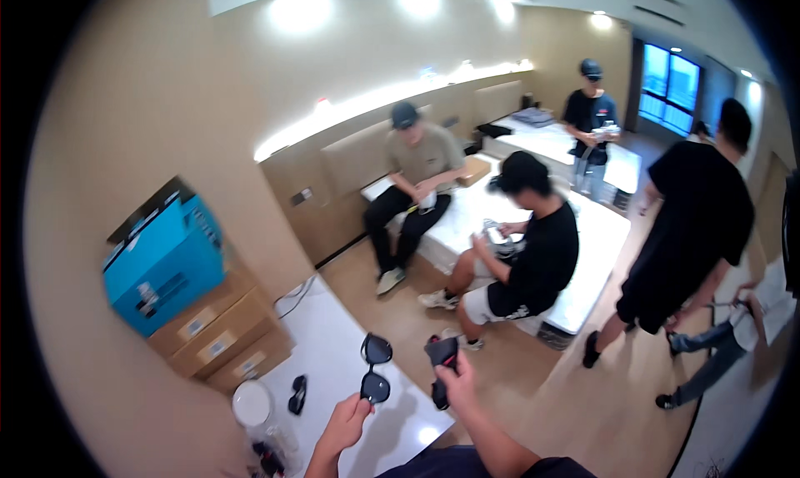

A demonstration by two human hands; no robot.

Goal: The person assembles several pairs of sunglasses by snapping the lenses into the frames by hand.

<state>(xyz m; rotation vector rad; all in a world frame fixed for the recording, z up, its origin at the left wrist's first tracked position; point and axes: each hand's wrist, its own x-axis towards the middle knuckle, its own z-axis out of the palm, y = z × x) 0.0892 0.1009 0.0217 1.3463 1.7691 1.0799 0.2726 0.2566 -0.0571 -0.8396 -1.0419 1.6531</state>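
Near the table's edge, my left hand is closed on a pair of black sunglasses, pinching them at the lower end. They hang upright, one dark lens above the other. To the right, my right hand grips a dark, rounded object with a thin red mark; its kind is not clear from here, and the fingers behind it are partly hidden. On the white table, left of the sunglasses, lies a small black item like another pair of glasses.
At the left, a blue box rests on stacked brown cartons. A white round lid or tub stands beside clear plastic. People sit on a bed; another person stands at the right.
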